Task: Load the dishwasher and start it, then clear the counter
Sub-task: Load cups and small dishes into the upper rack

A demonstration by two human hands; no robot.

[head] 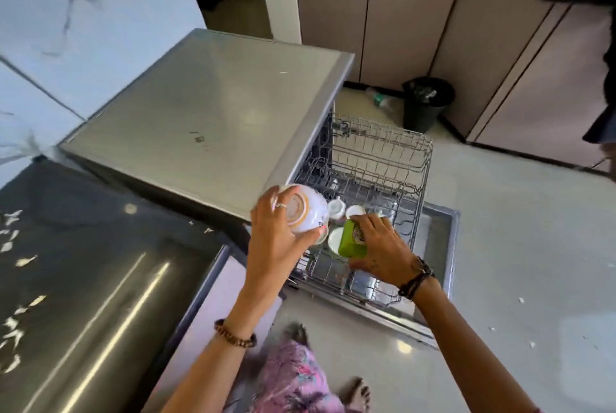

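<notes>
White bowl (305, 209) w/ orange rings, green mug (350, 241), silver dishwasher (213, 112), black bin (425, 106), pink flowery dress (293, 379).

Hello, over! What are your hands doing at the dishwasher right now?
Left hand holding white bowl over the rack. Right hand gripping green cup, low in rack. White cups already loaded. Nothing blocking.

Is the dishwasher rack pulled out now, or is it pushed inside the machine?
Pulled out. The wire rack extends past the dishwasher over the lowered door, with cups sitting in it.
</notes>
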